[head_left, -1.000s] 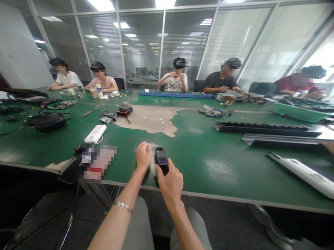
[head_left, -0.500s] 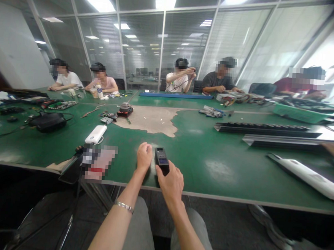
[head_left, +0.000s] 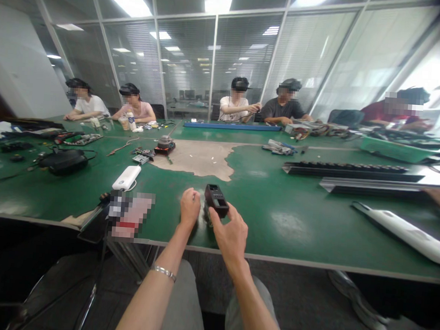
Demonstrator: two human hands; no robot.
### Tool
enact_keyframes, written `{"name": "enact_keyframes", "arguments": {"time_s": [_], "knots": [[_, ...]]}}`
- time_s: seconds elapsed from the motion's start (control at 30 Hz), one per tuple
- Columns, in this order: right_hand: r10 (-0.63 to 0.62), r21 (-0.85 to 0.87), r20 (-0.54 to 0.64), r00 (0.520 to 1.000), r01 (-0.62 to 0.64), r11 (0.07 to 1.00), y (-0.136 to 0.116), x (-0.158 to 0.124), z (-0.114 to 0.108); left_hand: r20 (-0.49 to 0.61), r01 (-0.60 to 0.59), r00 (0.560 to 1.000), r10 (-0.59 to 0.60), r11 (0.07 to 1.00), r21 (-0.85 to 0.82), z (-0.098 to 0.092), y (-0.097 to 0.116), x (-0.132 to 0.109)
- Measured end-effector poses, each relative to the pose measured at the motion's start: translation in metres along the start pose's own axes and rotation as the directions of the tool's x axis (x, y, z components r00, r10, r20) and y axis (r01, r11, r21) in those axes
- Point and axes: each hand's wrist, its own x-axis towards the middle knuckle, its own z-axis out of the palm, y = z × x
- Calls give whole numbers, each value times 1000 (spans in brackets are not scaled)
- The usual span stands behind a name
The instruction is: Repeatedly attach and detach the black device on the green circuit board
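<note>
A black plastic cover (head_left: 216,200) with cut-out windows is in my right hand (head_left: 234,234), pinched between thumb and fingers at its near right side. It is raised and tilted above the green table. Just below it, part of a device body (head_left: 209,218) shows, mostly hidden by the cover and my thumb. My left hand (head_left: 190,206) rests on the table to the left of the cover, apart from it. Its fingers are curled closed, and what they may hold is hidden.
To the left lie a white power bank (head_left: 126,177) and a black pouch (head_left: 64,160). Circuit boards (head_left: 143,155) sit beside a brown sheet (head_left: 201,162). At right are metal channels (head_left: 355,173) and a long white object (head_left: 411,233). Several people sit across the table (head_left: 270,198).
My right hand has lifted and tilted the black cover; its window, which showed a blue display, is now see-through. My left hand stays put. The person opposite has lowered their hands.
</note>
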Motion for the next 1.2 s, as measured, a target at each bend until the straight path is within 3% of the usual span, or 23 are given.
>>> {"name": "enact_keyframes", "arguments": {"time_s": [0.2, 0.47, 1.0, 1.2], "knots": [[18, 15, -39, 999, -17, 1000, 25, 13, -15, 1, -7, 1000, 7, 1000, 5, 4, -5, 0], [28, -129, -60, 998, -36, 991, 76, 10, -8, -8, -1, 1000, 1, 1000, 7, 6, -9, -1], [2, -317, -62, 998, -22, 948, 76, -1, -2, -3, -1, 1000, 1, 1000, -20, 6, -8, -1], [-5, -267, -79, 997, -16, 963, 77, -4, -3, 20, -26, 999, 25, 999, 28, 5, -9, -1]]}}
